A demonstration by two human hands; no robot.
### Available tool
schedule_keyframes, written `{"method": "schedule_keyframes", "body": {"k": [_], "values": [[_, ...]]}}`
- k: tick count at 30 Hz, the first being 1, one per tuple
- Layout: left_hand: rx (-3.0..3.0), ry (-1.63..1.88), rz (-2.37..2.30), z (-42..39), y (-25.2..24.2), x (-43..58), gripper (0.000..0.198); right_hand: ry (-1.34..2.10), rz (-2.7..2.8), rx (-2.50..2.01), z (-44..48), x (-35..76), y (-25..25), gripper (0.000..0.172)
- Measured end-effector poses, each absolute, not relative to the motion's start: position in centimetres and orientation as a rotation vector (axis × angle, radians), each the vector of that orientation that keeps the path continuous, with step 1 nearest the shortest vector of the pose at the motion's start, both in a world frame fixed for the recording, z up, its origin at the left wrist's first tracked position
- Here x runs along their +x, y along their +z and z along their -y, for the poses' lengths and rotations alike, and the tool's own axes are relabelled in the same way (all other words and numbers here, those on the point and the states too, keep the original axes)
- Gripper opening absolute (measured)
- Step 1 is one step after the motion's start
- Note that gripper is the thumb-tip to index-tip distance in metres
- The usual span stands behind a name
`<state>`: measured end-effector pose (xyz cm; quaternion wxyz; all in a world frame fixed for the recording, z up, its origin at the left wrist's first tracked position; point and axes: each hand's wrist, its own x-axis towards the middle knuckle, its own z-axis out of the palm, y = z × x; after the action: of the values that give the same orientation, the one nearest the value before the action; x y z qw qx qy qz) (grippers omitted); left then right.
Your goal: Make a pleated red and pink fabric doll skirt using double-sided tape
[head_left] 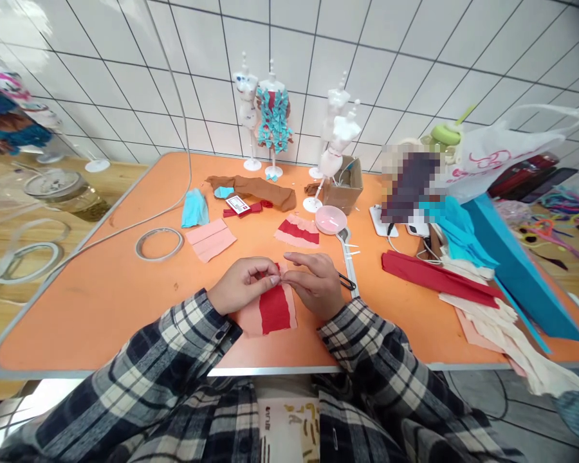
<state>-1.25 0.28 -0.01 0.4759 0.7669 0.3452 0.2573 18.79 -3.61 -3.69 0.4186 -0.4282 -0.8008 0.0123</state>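
One left hand (245, 283) pinches pink cloth (249, 319) whose long red band (275, 312) points forward; right hand's (319, 288) grip is unclear.

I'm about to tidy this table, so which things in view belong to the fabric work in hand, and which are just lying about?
In use, it seems:
pink-and-red fabric piece at the left hand and right hand
perhaps the similar pink-and-red piece beyond them

Likely just lying about:
tape roll
cardboard box
white plastic bag
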Motion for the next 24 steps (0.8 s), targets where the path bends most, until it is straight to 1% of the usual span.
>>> {"method": "schedule_keyframes", "body": {"k": [9, 15, 19, 24], "values": [[1.726, 0.717, -0.811, -0.6, -0.1, -1.5, 0.030, -0.209, 2.064, -1.001, 4.2, 19.2, -2.9, 0.023], [1.688, 0.707, -0.799, -0.5, 0.2, -1.6, 0.034, -0.231, 2.099, -1.006, 4.3, 19.5, -2.7, 0.031], [1.666, 0.709, -0.783, -0.5, 0.2, -1.6, 0.034, -0.338, 2.096, -0.942, 4.3, 19.6, -2.4, 0.032], [1.669, 0.733, -0.774, -0.6, 0.2, -1.7, 0.032, -0.329, 2.107, -0.951, 4.4, 19.5, -2.3, 0.034]]}}
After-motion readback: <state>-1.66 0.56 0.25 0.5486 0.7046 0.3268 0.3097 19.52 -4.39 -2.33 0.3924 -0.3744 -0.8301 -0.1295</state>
